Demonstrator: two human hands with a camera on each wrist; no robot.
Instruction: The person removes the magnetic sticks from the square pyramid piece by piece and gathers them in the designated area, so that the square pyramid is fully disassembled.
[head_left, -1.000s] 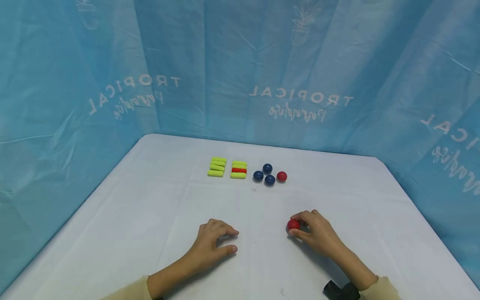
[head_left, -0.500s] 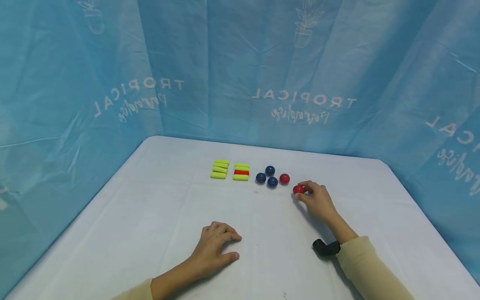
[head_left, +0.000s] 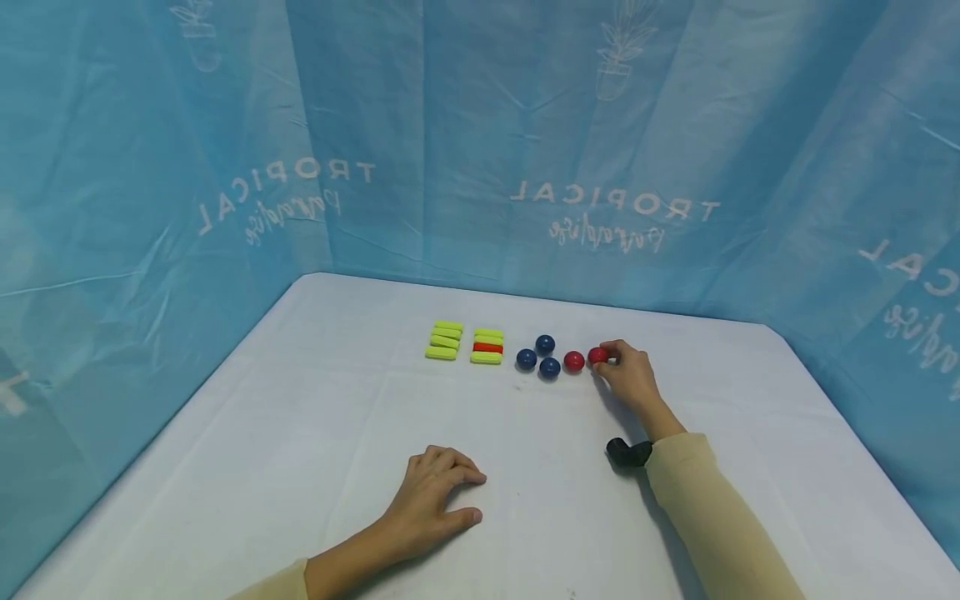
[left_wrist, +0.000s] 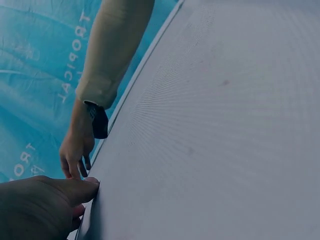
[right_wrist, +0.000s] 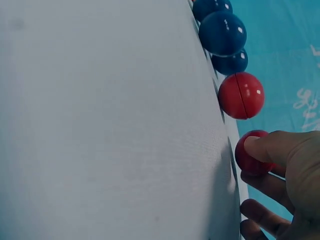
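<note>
My right hand pinches a red ball between thumb and fingers, at the far part of the table. Just left of it, a small gap away, sits another red ball with a seam around it. Three dark blue balls stand in a cluster further left. My left hand rests on the near part of the table, its fingers relaxed, thumb apart and nothing between them. In the left wrist view, the left thumb shows at the lower left.
Two stacks of short sticks lie left of the balls: one of yellow-green sticks, the other yellow-green with a red stick among them. A white cloth covers the table. Blue printed curtain hangs behind and at both sides.
My right hand has carried the red ball away from me across the table, up beside the other red ball. My left hand has stayed nearly still.
</note>
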